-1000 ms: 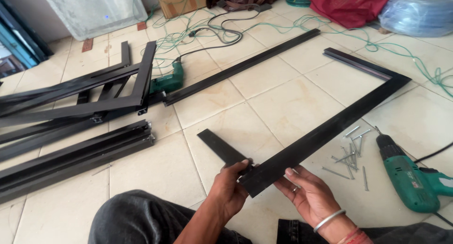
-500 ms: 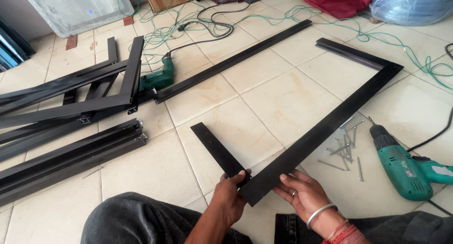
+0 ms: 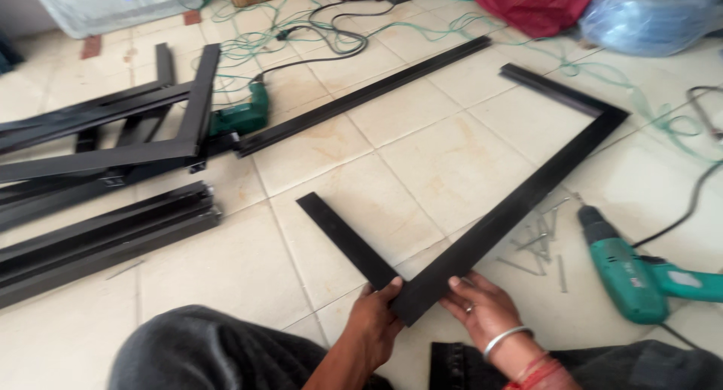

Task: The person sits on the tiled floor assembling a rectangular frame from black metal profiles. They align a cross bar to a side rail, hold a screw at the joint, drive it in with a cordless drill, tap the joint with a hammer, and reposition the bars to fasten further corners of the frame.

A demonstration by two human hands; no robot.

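A long black metal bar (image 3: 520, 201) lies diagonally on the tiled floor, joined at its far end to a shorter black bar (image 3: 553, 88). A short black bar (image 3: 343, 235) meets its near end in a corner. My left hand (image 3: 376, 318) presses on that corner from the left, thumb on the short bar's end. My right hand (image 3: 482, 311), with a ring and bangles, rests fingers on the long bar's near end from the right.
A green power drill (image 3: 633, 273) lies at the right beside several loose screws (image 3: 538, 243). A second green drill (image 3: 241, 119) lies by another long black bar (image 3: 361, 96). Stacked black bars (image 3: 98, 232) fill the left. Cables (image 3: 316, 36) and bags sit at the back.
The view has shifted slightly; both hands stay on the corner joint, having pressed the two bar ends closer together.
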